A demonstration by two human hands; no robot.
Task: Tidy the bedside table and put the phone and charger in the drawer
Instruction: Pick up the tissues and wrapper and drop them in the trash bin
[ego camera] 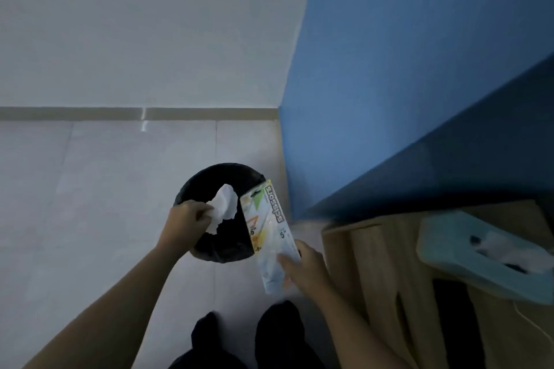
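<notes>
A: My left hand [187,216] is pinched shut on a crumpled white tissue [223,207], right over the black bin [220,213] on the floor. My right hand [302,265] is clamped on the near end of a scissors package [269,237], whose far end leans across the bin's right rim.

B: What could go wrong?

A: I judge the package could catch the rim and tip the bin, or drop outside it if I let go too soon. The tissue is light and may drift.

B: And the phone and charger?

A: I see no phone. A thin white cable [530,322] lies on the wooden surface [374,263] at right, perhaps the charger's; I cannot tell. A teal tissue box [449,252] sits there, below a blue wall [404,84].
</notes>
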